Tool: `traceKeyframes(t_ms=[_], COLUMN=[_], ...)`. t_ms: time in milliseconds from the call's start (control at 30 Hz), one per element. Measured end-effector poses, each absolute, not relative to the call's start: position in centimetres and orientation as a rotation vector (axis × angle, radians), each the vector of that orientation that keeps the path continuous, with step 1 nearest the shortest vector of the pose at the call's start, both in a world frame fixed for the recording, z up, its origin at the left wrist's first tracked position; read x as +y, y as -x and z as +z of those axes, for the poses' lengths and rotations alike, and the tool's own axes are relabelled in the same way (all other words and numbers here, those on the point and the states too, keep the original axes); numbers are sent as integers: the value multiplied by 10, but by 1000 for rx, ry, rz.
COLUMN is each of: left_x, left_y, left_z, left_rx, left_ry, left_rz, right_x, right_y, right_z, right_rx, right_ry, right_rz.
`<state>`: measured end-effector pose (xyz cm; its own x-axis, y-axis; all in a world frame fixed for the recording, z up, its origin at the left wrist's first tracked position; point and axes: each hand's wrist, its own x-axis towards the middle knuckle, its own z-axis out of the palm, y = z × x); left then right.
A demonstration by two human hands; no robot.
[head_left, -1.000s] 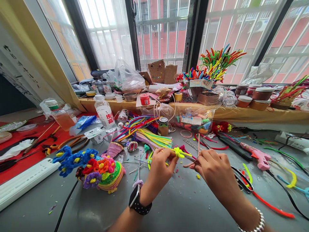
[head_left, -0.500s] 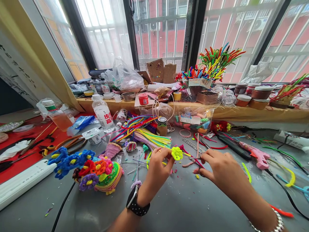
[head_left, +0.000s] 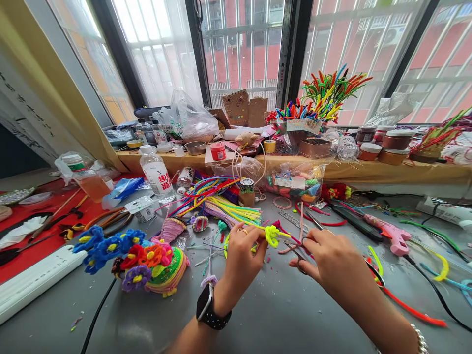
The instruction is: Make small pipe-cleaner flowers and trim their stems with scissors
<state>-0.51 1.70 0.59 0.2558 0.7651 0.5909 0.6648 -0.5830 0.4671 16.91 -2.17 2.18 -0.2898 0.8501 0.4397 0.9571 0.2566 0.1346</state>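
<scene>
My left hand (head_left: 246, 260) pinches a yellow pipe-cleaner flower (head_left: 272, 236) by its back, its petals facing right and a pale yellow tip sticking out toward the scissors. In my right hand (head_left: 328, 255) is a pair of small scissors (head_left: 298, 251), thumb and fingers in the handles, blades parted and pointing left at the flower. A gap shows between blades and petals. To the left stands a bouquet of fuzzy blue, red, orange and purple flowers (head_left: 136, 255) in a striped green and pink base. Behind my left hand lies a bundle of coloured pipe cleaners (head_left: 232, 209).
A pink glue gun (head_left: 396, 238) lies on the right with its cord trailing forward. A water bottle (head_left: 157, 174), a small jar (head_left: 247, 192) and a bag of coloured pieces (head_left: 295, 182) stand toward the sill. A white power strip (head_left: 40, 280) lies at the left.
The scissors have drawn back a little from the flower and their blades have opened. The flower turned toward me, then back to the right. My left hand stays nearly in place.
</scene>
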Motion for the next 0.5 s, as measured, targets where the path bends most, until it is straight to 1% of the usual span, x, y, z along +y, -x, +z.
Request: traceKeyframes(t_ms=[167,500], left_x=[17,18], left_y=[5,7], left_z=[6,4], left_rx=[1339,1314], left_ry=[-2391,-2425], left_rz=[1242,1214], right_x=[-22,-22], right_y=[-167,-168], right_z=[24,21], right_rx=[-2276,-2291], right_ry=[1693,1601], right_rz=[-570,-606])
